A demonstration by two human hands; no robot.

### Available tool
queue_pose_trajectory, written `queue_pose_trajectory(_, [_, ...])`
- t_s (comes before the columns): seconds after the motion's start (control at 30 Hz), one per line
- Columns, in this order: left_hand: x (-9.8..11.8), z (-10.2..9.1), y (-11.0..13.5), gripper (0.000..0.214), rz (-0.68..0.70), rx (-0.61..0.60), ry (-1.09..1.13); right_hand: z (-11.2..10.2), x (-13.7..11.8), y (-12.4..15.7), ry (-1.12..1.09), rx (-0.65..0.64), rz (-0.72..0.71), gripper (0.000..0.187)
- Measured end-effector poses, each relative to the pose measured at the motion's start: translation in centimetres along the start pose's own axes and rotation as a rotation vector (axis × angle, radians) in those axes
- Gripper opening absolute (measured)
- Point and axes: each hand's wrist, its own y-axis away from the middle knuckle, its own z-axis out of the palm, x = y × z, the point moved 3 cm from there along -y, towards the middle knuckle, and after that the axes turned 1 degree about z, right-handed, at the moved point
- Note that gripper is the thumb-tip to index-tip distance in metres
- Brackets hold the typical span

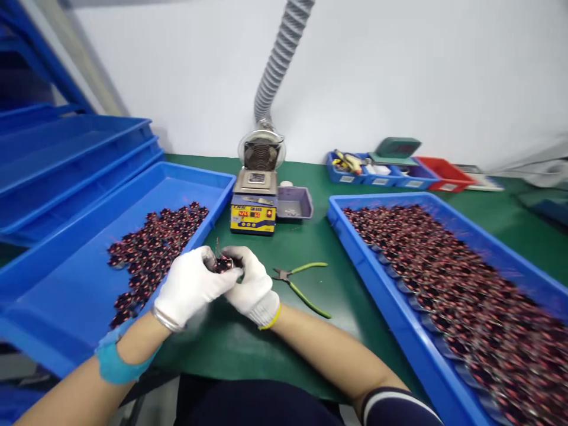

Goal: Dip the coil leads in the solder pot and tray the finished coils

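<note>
Between my gloved hands is a small dark motor stator with copper-coloured windings, a thin wire sticking up from it. My left hand, in a white glove, pinches it from the left. From the right, my right hand closes its fingers on the same part; its glove has a yellow cuff edge. Pliers with green handles lie spread on the table just right of my right hand. Behind my hands stands a yellow and blue solder pot with a lit red display.
A blue tray on the left holds a cluster of similar stators. Many more fill the right blue tray. A purple bin sits beside the solder pot, under a grey duct hose. Small blue bins and a red bin line the wall.
</note>
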Motion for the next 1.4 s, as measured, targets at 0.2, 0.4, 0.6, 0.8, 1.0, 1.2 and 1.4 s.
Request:
queue_pose_trajectory(0.2, [-0.4,1.3,-2.4,0.056,0.170,-0.227,0.601,-2.4,1.4,-2.6,-0.609,-0.196,0.245,0.063])
queue_pose_trajectory(0.4, [-1.4,1.9,-2.4,0.057,0.290,-0.345,0.644,-1.8,1.8,-2.7,-0.692,-0.344,0.318,0.062])
queue_pose_trajectory(0.6, [-2.1,2.3,-2.1,0.041,0.193,-0.239,0.773,-0.7,2.1,-2.1,-0.667,-0.397,0.432,0.061])
queue_pose_trajectory(0.8, [-4.3,-0.7,-4.3,0.034,0.066,0.300,1.056,-0.9,2.2,-1.8,-0.626,-0.347,0.486,0.060])
queue_pose_trajectory(1.0, [-4.5,-0.3,-4.7,0.038,0.009,-0.170,0.736,-1.1,1.9,-1.9,-0.577,-0.345,0.471,0.060])
queue_pose_trajectory(1.2, [-3.0,0.3,-3.3,0.015,0.092,-0.157,0.489,-1.6,0.9,-1.7,-0.153,-0.327,0.276,0.051])
queue_pose_trajectory(1.4, [-4.4,-0.9,-4.2,0.013,0.030,0.157,0.772,-1.6,0.5,-1.6,0.029,-0.453,0.173,0.046])
